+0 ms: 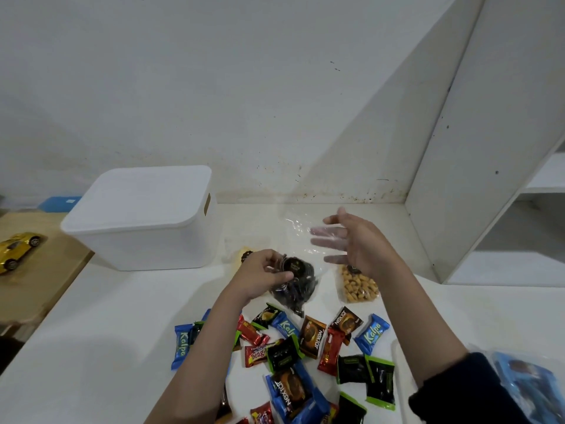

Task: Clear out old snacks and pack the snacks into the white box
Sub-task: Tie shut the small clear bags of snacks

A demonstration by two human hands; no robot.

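The white box (143, 218) stands at the back left of the white table with its lid on. My left hand (263, 275) grips a clear bag of dark snacks (295, 286) at mid table. My right hand (356, 243) is raised to the bag's right, fingers spread, with the bag's clear upper film (298, 231) in front of them; whether it pinches the film is unclear. A clear bag of tan snacks (359, 286) lies below that hand. Several small wrapped snacks (312, 338) in blue, red, black-green and brown lie scattered near me.
A yellow toy car (16, 249) sits on a wooden surface at far left. A white shelf unit (495, 194) rises at the right. A blue packet in clear plastic (526, 384) lies at the table's near right. Another pale packet (244, 255) lies beside the box.
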